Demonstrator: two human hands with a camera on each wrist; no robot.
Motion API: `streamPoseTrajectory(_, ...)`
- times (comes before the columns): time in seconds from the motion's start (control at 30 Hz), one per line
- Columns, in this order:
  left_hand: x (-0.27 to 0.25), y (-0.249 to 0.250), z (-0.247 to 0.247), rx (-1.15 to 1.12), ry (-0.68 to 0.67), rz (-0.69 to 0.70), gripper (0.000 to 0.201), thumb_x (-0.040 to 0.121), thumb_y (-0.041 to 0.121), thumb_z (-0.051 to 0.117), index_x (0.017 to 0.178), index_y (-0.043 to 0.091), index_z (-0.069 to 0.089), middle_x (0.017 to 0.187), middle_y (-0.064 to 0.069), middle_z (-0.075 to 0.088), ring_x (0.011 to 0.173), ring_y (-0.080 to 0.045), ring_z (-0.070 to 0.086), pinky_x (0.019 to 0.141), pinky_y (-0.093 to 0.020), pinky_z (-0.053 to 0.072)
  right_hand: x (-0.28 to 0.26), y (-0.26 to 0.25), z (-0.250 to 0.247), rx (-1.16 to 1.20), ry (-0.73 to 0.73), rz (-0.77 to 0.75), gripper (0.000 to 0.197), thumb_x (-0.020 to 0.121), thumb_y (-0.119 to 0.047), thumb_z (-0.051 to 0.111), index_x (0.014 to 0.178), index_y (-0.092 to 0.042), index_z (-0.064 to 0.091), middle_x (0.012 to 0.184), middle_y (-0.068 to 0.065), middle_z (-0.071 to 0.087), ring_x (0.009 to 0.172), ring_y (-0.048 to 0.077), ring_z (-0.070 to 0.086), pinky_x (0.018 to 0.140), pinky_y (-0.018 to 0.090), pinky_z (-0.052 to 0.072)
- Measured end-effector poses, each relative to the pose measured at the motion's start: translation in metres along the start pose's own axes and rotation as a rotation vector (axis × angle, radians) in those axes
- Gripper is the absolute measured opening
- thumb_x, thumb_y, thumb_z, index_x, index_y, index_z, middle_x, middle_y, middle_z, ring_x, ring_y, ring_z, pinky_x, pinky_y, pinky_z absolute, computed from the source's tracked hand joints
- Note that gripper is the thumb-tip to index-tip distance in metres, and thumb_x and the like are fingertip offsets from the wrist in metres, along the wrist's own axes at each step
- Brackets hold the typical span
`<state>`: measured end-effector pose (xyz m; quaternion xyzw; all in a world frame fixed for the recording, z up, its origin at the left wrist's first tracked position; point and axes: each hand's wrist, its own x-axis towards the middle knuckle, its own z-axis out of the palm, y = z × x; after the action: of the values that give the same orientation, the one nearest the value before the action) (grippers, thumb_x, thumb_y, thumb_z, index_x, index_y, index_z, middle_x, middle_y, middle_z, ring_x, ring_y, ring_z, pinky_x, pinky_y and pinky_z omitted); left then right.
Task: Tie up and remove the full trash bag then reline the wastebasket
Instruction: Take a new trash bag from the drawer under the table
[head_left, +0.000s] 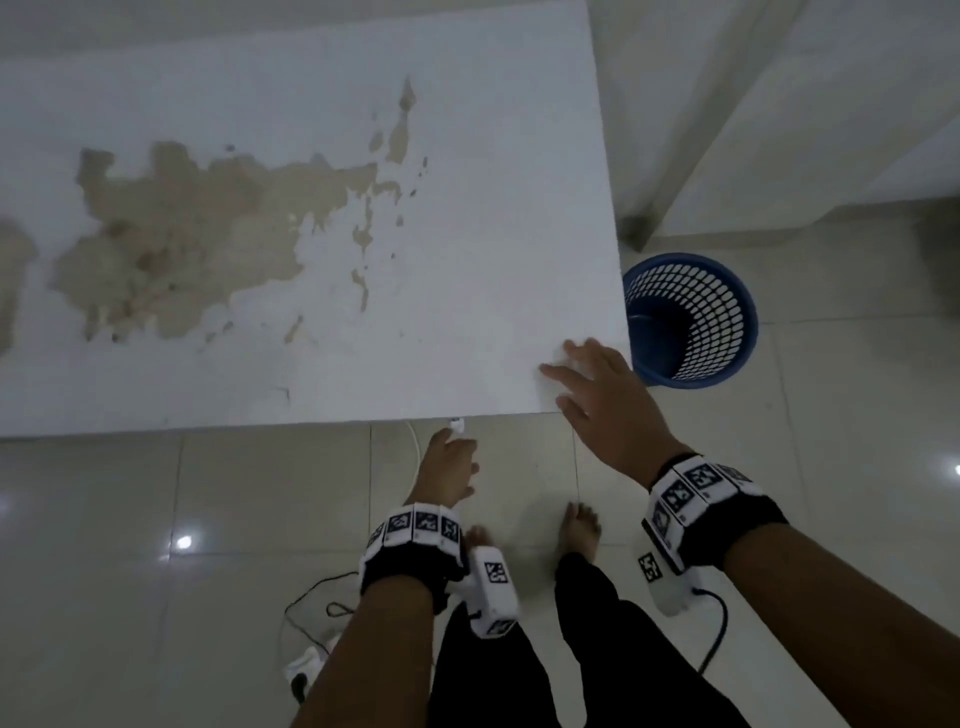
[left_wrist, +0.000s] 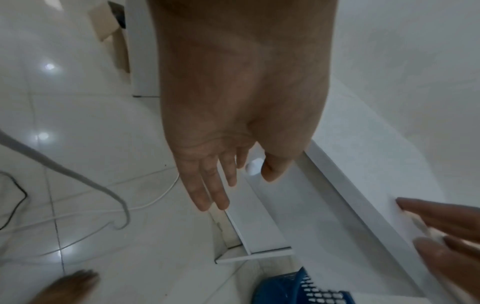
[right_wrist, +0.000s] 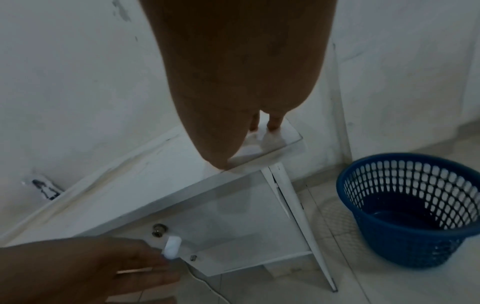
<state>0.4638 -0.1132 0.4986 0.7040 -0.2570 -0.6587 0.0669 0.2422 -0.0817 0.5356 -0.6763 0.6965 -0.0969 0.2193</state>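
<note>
The blue lattice wastebasket (head_left: 691, 322) stands on the floor just right of the white table (head_left: 363, 338). It has no liner and nothing inside, as the right wrist view of the wastebasket (right_wrist: 410, 216) shows. No full trash bag is in view. My right hand (head_left: 566, 374) lies flat with spread fingers on the table's front right corner, over a pale flat patch I cannot identify. My left hand (head_left: 452, 441) hangs below the table's front edge with straight fingers. Its thumb and forefinger tips are at a small white piece (right_wrist: 171, 246).
The table top has a large peeled brown patch (head_left: 182, 234). Under the top is a white panel with a metal knob (right_wrist: 159, 230). White and black cables (head_left: 322, 608) trail on the tiled floor by my bare feet. A wall corner stands behind the basket.
</note>
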Motion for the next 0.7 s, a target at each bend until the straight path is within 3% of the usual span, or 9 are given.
streamPoseTrajectory(0.07,0.003,0.004,0.009,-0.149,0.032,-0.001,0.027,0.105,0.017,0.045,0.131,0.022,0.045,0.1,0.002,0.054,0.102,-0.025,0.059,0.086,-0.038,0.046,-0.002,0.002,0.006,-0.019,0.025,0.001,0.038,0.097,-0.022,0.055,0.135,-0.025,0.058,0.149,0.009,0.047,0.139,0.034,0.038,0.106,0.049,0.041)
streamPoseTrajectory(0.13,0.011,0.007,0.015,-0.25,0.047,0.005,0.028,0.106,0.014,0.04,0.133,0.012,0.046,0.109,-0.003,0.052,0.111,-0.029,0.06,0.086,-0.039,0.047,-0.004,0.006,0.013,-0.052,0.065,-0.026,0.038,0.099,-0.025,0.051,0.137,-0.026,0.055,0.149,0.008,0.047,0.14,0.033,0.038,0.105,0.049,0.041)
streamPoseTrajectory(0.23,0.03,0.006,0.023,-0.229,0.099,0.04,0.033,0.107,0.013,0.036,0.136,0.004,0.048,0.123,-0.011,0.055,0.119,-0.032,0.06,0.092,-0.046,0.05,-0.011,0.013,0.022,-0.066,0.08,-0.061,0.044,0.104,-0.029,0.04,0.147,-0.028,0.044,0.157,0.006,0.035,0.148,0.03,0.025,0.118,0.045,0.024)
streamPoseTrajectory(0.3,0.039,0.0,0.024,-0.149,0.145,0.104,0.021,0.106,0.015,0.037,0.119,0.009,0.052,0.117,-0.009,0.065,0.094,-0.026,0.065,0.081,-0.041,0.054,-0.016,0.016,0.029,-0.102,0.044,-0.074,0.048,0.106,-0.033,0.029,0.154,-0.029,0.03,0.164,0.002,0.018,0.153,0.025,0.007,0.123,0.042,0.01)
streamPoseTrajectory(0.37,0.038,-0.006,0.026,-0.13,0.179,0.15,0.017,0.107,0.019,0.035,0.11,0.012,0.05,0.099,0.003,0.065,0.069,-0.015,0.056,0.062,-0.03,0.046,-0.019,0.016,0.033,-0.177,0.044,-0.073,0.051,0.107,-0.038,0.024,0.157,-0.028,0.02,0.166,0.001,0.008,0.153,0.023,-0.001,0.123,0.042,0.005)
streamPoseTrajectory(0.47,0.03,-0.02,0.021,-0.089,0.207,0.213,0.025,0.107,0.027,0.037,0.113,0.011,0.055,0.096,0.005,0.066,0.06,-0.013,0.052,0.058,-0.027,0.042,-0.019,0.011,0.038,-0.24,0.075,-0.052,0.054,0.106,-0.042,0.022,0.157,-0.026,0.019,0.166,0.004,0.01,0.153,0.026,0.002,0.123,0.045,0.005)
streamPoseTrajectory(0.53,0.021,-0.03,0.014,-0.13,0.155,0.196,0.023,0.107,0.029,0.04,0.112,0.014,0.057,0.102,0.007,0.067,0.064,-0.011,0.057,0.062,-0.03,0.047,-0.019,0.008,0.04,-0.26,0.087,-0.029,0.054,0.106,-0.041,0.023,0.157,-0.025,0.019,0.166,0.005,0.01,0.153,0.027,0.002,0.123,0.046,0.005)
streamPoseTrajectory(0.6,0.012,-0.037,0.005,-0.231,0.056,0.135,0.016,0.104,0.026,0.05,0.111,0.017,0.061,0.109,0.008,0.068,0.081,-0.011,0.064,0.074,-0.034,0.054,-0.021,0.007,0.042,-0.281,0.088,-0.019,0.054,0.106,-0.039,0.023,0.157,-0.025,0.018,0.166,0.006,0.009,0.153,0.028,0.002,0.123,0.047,0.005)
streamPoseTrajectory(0.7,0.002,-0.035,-0.006,-0.347,-0.053,0.099,0.006,0.096,0.026,0.06,0.096,0.021,0.064,0.116,0.002,0.069,0.101,-0.015,0.064,0.086,-0.039,0.054,-0.021,0.006,0.041,-0.293,0.083,-0.015,0.053,0.106,-0.039,0.023,0.157,-0.025,0.018,0.166,0.006,0.009,0.153,0.028,0.002,0.123,0.047,0.006)
